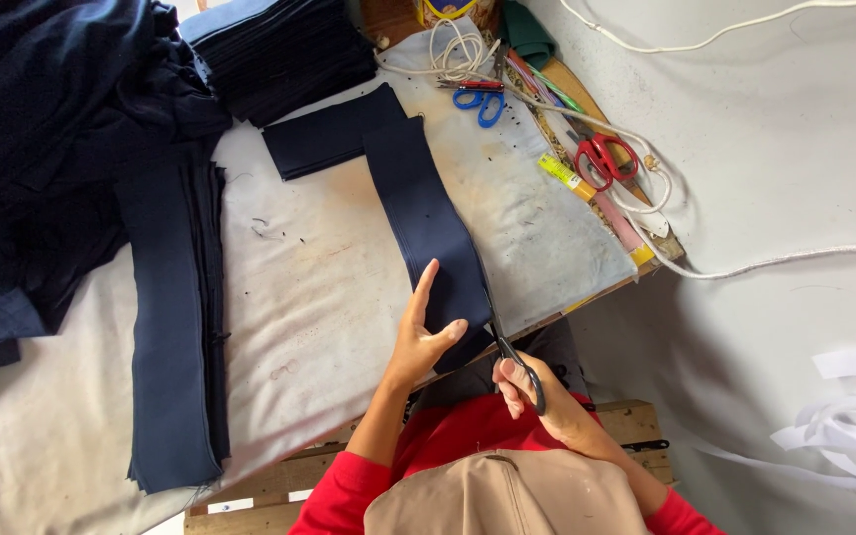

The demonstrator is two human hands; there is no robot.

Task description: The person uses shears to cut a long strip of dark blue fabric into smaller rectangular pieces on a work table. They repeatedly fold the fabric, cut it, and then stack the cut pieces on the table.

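Right hand [537,391]: closed through the handles of black scissors [509,347], blades running up the right edge of the navy fabric strip [426,223].
Left hand [426,327]: open, fingers spread, palm pressing the strip's near end flat on the table; grips nothing.
Strip: lies on the white padded table [299,297], its far end overlapping another navy piece [334,129].
Doing it well: keep the left fingers clear of the blades, hold the layers flat, follow the edge with long strokes.
Hard to see: the blades look nearly closed, possibly; the strip's near end is hidden under the hand; the layer count is unclear.
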